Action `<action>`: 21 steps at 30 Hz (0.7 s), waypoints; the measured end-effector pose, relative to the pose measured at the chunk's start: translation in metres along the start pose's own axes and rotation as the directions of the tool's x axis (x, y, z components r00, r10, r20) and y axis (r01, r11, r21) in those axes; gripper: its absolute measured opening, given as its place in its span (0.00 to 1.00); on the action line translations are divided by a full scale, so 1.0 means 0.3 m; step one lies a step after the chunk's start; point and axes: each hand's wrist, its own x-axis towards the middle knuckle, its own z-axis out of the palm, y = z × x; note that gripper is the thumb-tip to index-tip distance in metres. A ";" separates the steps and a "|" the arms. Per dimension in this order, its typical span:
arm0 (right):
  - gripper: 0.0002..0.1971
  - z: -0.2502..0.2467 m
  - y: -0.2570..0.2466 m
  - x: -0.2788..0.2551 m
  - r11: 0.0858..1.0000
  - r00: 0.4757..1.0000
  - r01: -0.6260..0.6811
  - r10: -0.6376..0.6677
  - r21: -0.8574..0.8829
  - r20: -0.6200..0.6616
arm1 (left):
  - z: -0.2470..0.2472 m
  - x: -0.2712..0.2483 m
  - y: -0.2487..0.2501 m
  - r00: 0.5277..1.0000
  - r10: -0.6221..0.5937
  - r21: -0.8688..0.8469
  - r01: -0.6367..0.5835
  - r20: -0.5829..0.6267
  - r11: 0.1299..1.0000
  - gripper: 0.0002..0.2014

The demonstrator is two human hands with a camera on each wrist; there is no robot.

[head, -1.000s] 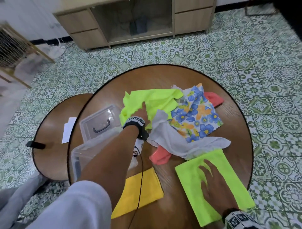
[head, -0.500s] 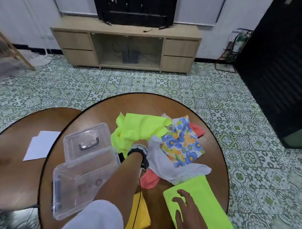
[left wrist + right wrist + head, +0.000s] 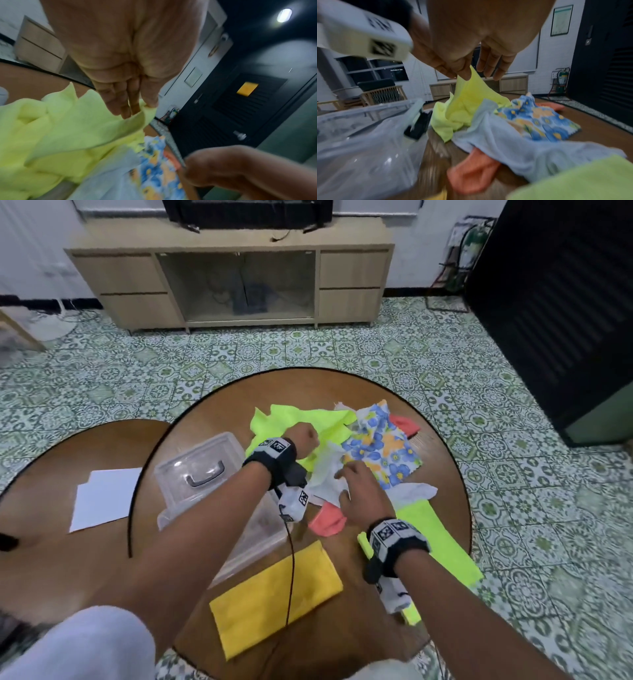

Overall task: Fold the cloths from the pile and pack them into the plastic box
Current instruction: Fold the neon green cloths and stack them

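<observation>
A round wooden table [image 3: 219, 419] is crowded: a pile of cloths at the far middle, a clear plastic box [image 3: 205, 505] at the left, its handled lid [image 3: 202, 470] lying just behind it. A second table [image 3: 44, 474] to the left carries white paper [image 3: 102, 498]. Beyond, a wooden TV cabinet [image 3: 233, 272] is set on a patterned tile floor [image 3: 513, 508].

The pile is made up of a crumpled neon-green cloth [image 3: 308, 422], a limp white cloth [image 3: 329, 474], a floral cloth [image 3: 380, 446] with blue and orange blooms, and a coral cloth [image 3: 327, 523] partly buried under them. A folded yellow cloth [image 3: 274, 590] lies flat near the front, and a flat neon-green cloth [image 3: 442, 542] at the right is partly hidden by the right wrist.

An edge of the crumpled neon-green cloth [image 3: 77, 128] is pinched between the thumb and fingers of the left hand [image 3: 305, 436] and lifted. The right hand [image 3: 359, 494] hovers over the white cloth, fingers loosely spread and gripping nothing. Nothing can be made out inside the box.
</observation>
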 end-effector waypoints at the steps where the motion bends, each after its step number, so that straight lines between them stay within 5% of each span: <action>1: 0.21 -0.019 -0.023 0.011 1.000 0.999 0.006 -0.005 0.002 -0.034 | -0.025 -0.032 0.003 0.998 0.065 -0.094 -0.066 -0.012 0.993 0.05; 6: 0.30 -0.127 -0.107 0.061 0.985 0.961 0.113 -0.074 0.134 -0.266 | -0.187 -0.232 0.053 0.971 0.241 -0.528 -0.211 -0.013 0.823 0.10; 9: 0.33 -0.183 -0.165 0.091 0.972 0.967 0.182 -0.149 0.151 -0.208 | -0.275 -0.330 0.080 0.950 0.308 -0.565 -0.281 -0.049 0.776 0.09; 12: 0.28 -0.218 -0.205 0.083 0.969 0.958 0.184 -0.139 0.167 -0.252 | -0.377 -0.422 0.137 0.913 0.350 -0.443 -0.407 -0.208 0.799 0.09; 16: 0.10 -0.241 -0.182 0.021 0.945 0.938 0.156 -0.050 0.288 -0.342 | -0.513 -0.512 0.199 0.762 0.446 -0.184 -0.579 -0.469 0.795 0.07; 21: 0.14 -0.286 -0.087 -0.041 0.963 0.893 0.148 -0.032 0.225 -0.449 | -0.531 -0.585 0.243 0.646 0.540 0.076 -0.602 -0.539 0.795 0.08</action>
